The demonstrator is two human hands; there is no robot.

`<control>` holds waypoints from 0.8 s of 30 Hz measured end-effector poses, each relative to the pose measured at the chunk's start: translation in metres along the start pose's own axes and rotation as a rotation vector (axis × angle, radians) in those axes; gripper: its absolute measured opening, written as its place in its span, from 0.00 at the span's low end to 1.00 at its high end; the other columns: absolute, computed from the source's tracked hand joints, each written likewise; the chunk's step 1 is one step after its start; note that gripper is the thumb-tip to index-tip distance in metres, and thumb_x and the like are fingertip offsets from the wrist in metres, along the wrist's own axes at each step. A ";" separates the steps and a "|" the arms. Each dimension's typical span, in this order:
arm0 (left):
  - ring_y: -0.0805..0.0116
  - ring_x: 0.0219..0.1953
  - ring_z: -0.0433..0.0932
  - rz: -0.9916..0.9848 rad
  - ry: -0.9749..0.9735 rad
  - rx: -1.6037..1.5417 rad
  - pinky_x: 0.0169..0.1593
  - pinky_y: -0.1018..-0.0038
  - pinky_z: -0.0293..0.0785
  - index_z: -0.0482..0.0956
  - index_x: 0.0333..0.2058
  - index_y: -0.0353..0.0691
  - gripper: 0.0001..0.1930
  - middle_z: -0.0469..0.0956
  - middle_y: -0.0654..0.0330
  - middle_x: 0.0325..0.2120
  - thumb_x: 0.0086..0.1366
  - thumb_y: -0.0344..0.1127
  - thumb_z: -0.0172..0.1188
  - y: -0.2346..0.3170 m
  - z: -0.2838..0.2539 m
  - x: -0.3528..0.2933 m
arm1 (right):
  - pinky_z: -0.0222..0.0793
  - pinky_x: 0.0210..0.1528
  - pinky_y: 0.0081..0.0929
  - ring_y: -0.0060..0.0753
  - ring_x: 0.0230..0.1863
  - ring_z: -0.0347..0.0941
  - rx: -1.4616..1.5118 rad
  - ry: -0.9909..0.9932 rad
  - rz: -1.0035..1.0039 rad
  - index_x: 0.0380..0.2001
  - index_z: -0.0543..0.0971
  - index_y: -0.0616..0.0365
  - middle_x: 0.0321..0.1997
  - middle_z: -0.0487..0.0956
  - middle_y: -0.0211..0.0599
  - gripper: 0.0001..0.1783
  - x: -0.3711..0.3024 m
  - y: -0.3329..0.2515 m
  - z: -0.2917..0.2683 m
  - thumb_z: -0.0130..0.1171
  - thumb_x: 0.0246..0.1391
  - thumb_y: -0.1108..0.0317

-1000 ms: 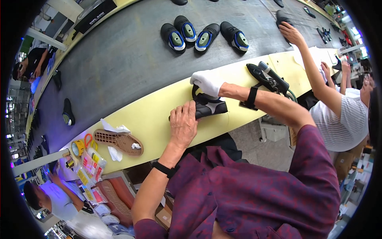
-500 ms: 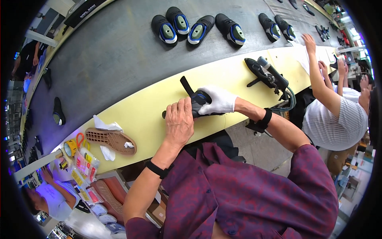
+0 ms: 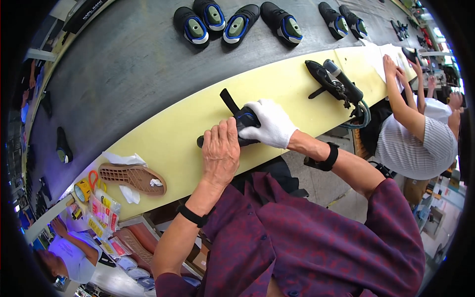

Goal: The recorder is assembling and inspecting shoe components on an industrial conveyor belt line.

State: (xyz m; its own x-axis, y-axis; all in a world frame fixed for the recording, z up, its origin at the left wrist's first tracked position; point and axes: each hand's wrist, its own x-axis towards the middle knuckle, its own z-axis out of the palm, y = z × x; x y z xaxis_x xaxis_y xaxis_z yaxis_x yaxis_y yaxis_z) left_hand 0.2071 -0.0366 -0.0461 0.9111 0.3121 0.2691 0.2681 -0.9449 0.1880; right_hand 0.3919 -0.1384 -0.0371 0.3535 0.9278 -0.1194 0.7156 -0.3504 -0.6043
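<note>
A black shoe [image 3: 246,119] with a blue-edged collar lies on its side or tilted at the middle of the pale yellow bench [image 3: 178,128]. My bare left hand [image 3: 220,151] is wrapped over its front part, hiding most of it; only the dark tip pokes out to the left. On my right hand [image 3: 269,123] is a white knitted glove, with fingers and thumb closed round the shoe's collar end. From the shoe a loose black strap [image 3: 229,101] sticks up and away from me.
A black hand tool with hoses [image 3: 341,86] lies to the right. A brown sole [image 3: 133,178], white paper, yellow tape [image 3: 82,190] and plastic packets [image 3: 103,208] sit at the left. Several black shoes [image 3: 190,27] stand on the grey belt [image 3: 128,59]. Co-workers sit at both sides.
My head view has shifted slightly, so the bench things sit a little differently. Both my hands stay on the shoe. At the right, a co-worker's raised hand has come down toward the white papers.
</note>
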 end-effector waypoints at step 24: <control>0.56 0.53 0.76 0.151 0.214 -0.076 0.55 0.54 0.68 0.79 0.57 0.54 0.22 0.74 0.54 0.54 0.63 0.38 0.67 -0.012 0.015 -0.012 | 0.79 0.39 0.48 0.58 0.33 0.84 0.015 0.084 0.138 0.44 0.87 0.63 0.39 0.86 0.55 0.30 0.013 0.009 0.010 0.61 0.61 0.43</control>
State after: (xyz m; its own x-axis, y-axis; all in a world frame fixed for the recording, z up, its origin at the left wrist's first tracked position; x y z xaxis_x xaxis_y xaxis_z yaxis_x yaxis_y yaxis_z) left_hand 0.1972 -0.0309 -0.0656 0.8500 0.1897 0.4915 0.1024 -0.9746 0.1990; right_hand 0.3970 -0.1281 -0.0519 0.4979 0.8565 -0.1361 0.6476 -0.4716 -0.5985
